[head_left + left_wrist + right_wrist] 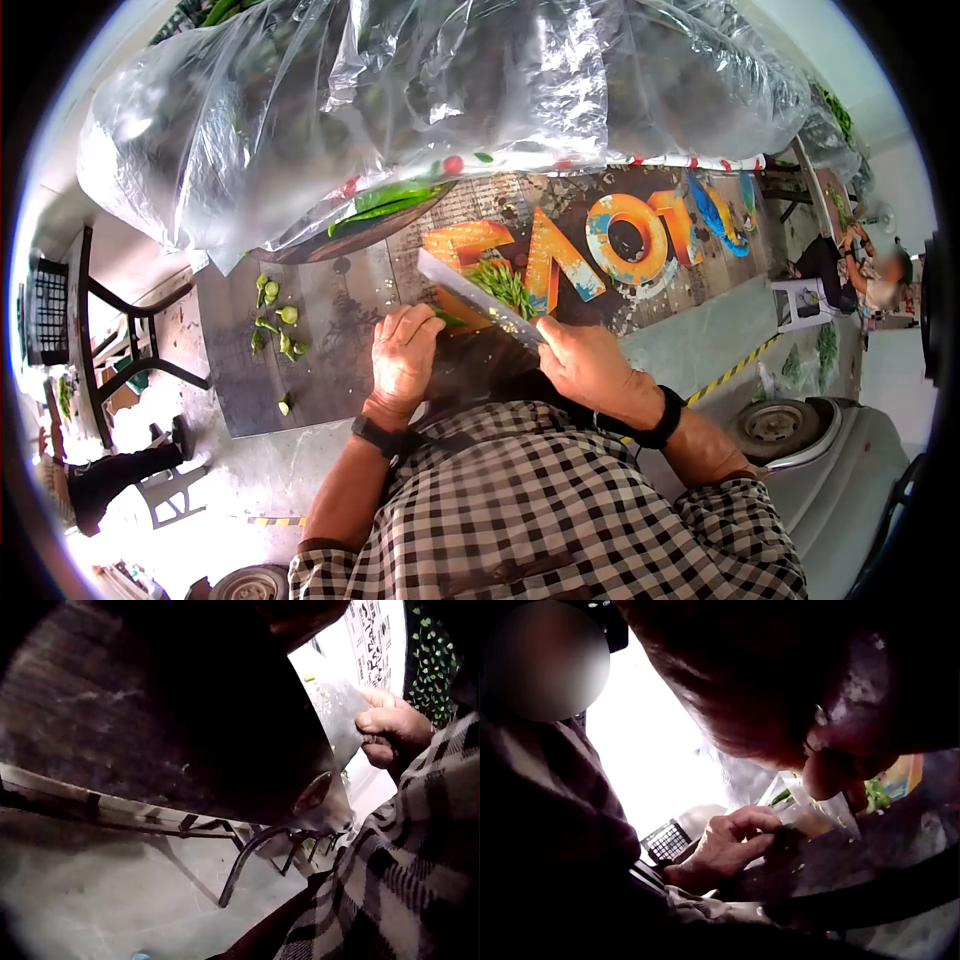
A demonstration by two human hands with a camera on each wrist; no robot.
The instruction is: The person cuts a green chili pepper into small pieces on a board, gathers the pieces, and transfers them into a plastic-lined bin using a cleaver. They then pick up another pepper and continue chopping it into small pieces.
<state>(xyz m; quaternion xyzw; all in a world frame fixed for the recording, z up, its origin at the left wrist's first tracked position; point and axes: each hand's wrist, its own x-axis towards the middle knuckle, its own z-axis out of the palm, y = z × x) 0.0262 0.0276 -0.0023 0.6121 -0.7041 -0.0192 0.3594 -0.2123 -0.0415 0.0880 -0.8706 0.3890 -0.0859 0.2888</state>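
Note:
My right hand [590, 368] grips a broad-bladed knife [478, 298] by its handle end, the blade slanting up and left over the table [340, 300]. Bits of green stick to the blade, also seen on the knife [337, 712] in the left wrist view. Beside the blade, my left hand [405, 355] pinches a green pepper [447, 318] with curled fingers. A pile of cut green pieces [502, 284] lies just beyond the blade. In the right wrist view the left hand [731, 844] is close to the knife [821, 810].
Pepper tops [287, 315] are scattered at the left of the table. Long green peppers [385, 208] lie on a dark round board at the back, beside a large plastic-covered heap [400, 90]. Other people [865, 275] sit at the far right and far left.

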